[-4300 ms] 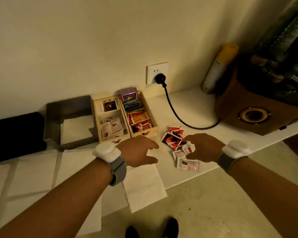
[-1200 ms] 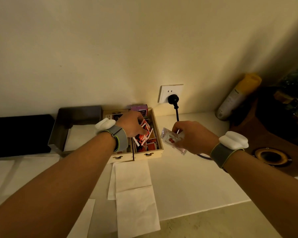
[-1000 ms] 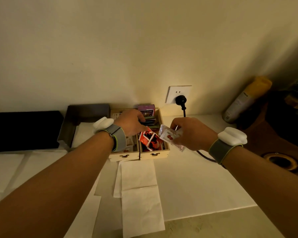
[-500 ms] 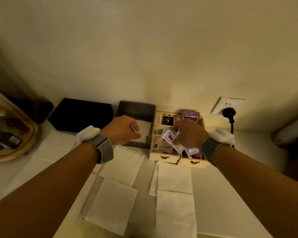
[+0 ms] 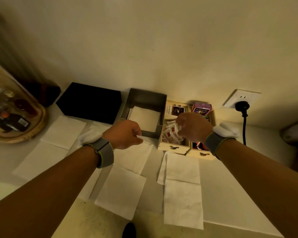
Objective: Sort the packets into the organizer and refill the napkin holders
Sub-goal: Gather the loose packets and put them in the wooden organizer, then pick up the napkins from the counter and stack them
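Packets: pale, red-printed, lying in the front left compartment of the wooden organizer, right of centre in the frame. Your right hand sits directly over that compartment, fingers curled down and pinched together at the packets; whether they grip one or merely touch cannot be told, the fingertips being turned away and blurred. The right compartments hold dark red and orange packets, mostly hidden behind your wrist. A purple box stands at the organizer's back right; a card with a dark picture stands at its back left.

Just left of the organizer, touching it, stands the grey napkin holder, open on top, with a white napkin lying flat inside. Your left hand is at the holder's front edge, thumb and forefinger narrowed on the corner of a loose napkin lying on the counter.

More napkins lie flat across the counter: two overlapping in the lower centre, others at the left. A black box sits left of the holder. Wooden tray with bottles at the far left edge. Wall socket with black plug at the upper right. Both wrists carry grey bands.
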Tool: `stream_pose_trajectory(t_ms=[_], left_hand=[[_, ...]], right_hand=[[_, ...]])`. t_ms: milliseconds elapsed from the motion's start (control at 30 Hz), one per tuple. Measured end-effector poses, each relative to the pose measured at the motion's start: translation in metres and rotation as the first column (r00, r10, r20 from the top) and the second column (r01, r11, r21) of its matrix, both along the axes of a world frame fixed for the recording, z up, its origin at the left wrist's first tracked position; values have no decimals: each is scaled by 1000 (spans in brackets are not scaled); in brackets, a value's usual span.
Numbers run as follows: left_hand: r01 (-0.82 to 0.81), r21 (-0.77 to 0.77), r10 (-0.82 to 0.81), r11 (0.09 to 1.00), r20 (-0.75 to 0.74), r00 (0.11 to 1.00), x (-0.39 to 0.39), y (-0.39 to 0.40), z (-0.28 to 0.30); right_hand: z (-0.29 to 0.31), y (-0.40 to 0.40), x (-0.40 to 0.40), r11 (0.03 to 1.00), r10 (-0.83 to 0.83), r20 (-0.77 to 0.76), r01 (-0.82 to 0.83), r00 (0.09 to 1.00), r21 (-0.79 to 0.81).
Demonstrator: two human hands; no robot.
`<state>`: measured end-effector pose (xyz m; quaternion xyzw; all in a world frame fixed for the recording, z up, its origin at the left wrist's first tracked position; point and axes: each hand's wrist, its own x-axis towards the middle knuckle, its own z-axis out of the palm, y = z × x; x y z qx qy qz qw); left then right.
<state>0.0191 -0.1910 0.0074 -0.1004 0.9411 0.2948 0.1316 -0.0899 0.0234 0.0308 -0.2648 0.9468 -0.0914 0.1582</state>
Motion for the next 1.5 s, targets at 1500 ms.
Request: stream_pose_trajectory(t_ms=[1500], left_hand=[[284, 73, -289, 956, 89, 953, 38, 134, -58]], right_hand=[[-71, 125, 109, 993, -69, 249, 89, 966, -71]])
